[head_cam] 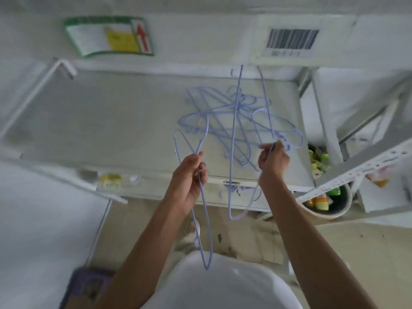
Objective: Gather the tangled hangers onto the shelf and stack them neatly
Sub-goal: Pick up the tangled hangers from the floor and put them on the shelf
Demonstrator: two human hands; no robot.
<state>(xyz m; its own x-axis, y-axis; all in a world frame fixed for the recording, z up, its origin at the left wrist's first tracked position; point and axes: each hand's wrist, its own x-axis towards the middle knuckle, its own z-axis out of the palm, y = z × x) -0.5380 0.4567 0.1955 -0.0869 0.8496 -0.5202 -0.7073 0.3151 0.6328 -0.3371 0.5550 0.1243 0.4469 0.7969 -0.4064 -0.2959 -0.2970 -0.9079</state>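
A tangle of pale lilac wire hangers lies on the right half of the white shelf. My left hand is closed on one lilac hanger that hangs down past the shelf's front edge toward my body. My right hand grips another lilac hanger by its hook end; that hanger stands nearly upright, reaching from under the barcode label down below the shelf edge. Both hands hover over the shelf's front right part, next to the tangle.
A barcode label and a green-framed notice sit on the board above the shelf. A round bin with yellow and green bottles stands at the right under a perforated rail. A purple object lies on the floor lower left.
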